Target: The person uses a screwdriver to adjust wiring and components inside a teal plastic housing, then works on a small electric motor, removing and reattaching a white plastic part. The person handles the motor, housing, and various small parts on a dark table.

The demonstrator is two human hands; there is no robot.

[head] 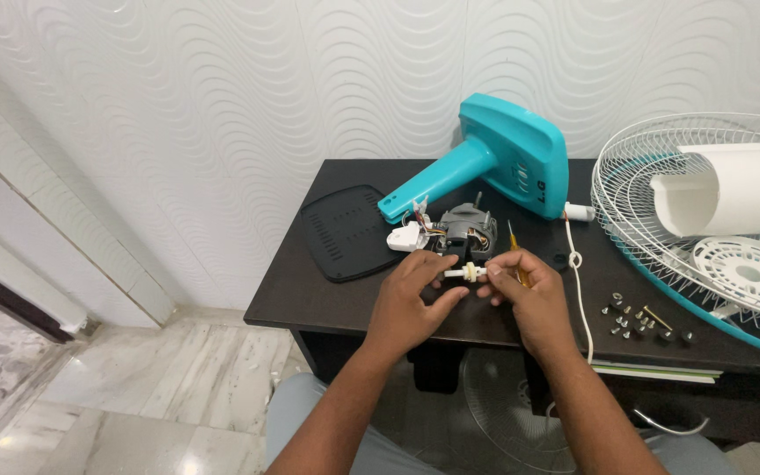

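A grey fan motor [466, 230] with coloured wires and a white switch block [405, 237] lies on a dark table [310, 295]. Both my hands meet at its front, on a small white sleeve [466, 274] fitted over the motor's shaft. My left hand [408, 301] pinches that sleeve from the left. My right hand [529, 295] touches it from the right and also holds a yellow-handled screwdriver [515, 255] against the palm, its tip pointing away from me.
A teal fan base with neck [494, 163] lies behind the motor, a black cover plate [347, 230] to the left. White wire grilles [705, 237], a white housing [732, 189], several loose screws [639, 321] and a white cord [578, 273] lie right.
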